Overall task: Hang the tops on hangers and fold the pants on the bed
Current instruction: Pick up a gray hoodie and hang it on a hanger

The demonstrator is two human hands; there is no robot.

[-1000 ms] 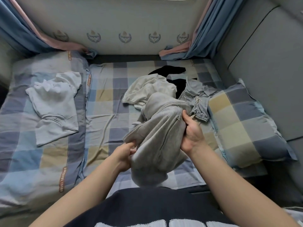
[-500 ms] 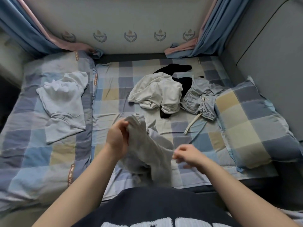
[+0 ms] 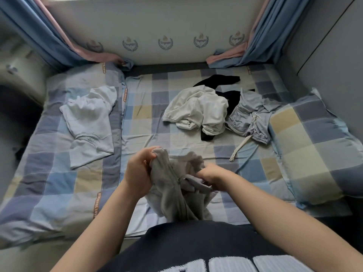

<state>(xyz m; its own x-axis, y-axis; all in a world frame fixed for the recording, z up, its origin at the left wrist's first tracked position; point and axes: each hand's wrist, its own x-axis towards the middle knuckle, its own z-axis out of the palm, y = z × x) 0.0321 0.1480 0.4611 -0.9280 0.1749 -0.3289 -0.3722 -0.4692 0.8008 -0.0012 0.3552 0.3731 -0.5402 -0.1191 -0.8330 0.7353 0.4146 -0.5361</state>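
A bunched grey garment with a zipper hangs in front of my body over the bed's near edge. My left hand grips its upper left part, fingers curled round the cloth. My right hand grips the bunched fabric on the right side. Farther back on the checked bed lie a crumpled white garment, a black garment partly under it, and light grey drawstring shorts. A pale blue top lies spread on the left.
A checked pillow fills the right side of the bed against a grey padded wall. Blue and pink curtains hang at both far corners. A folded checked duvet covers the left part.
The grey garment has come down from chest height towards the bed's near edge. My left hand moved up to its top and my right hand shifted lower and re-gripped the bunched cloth.
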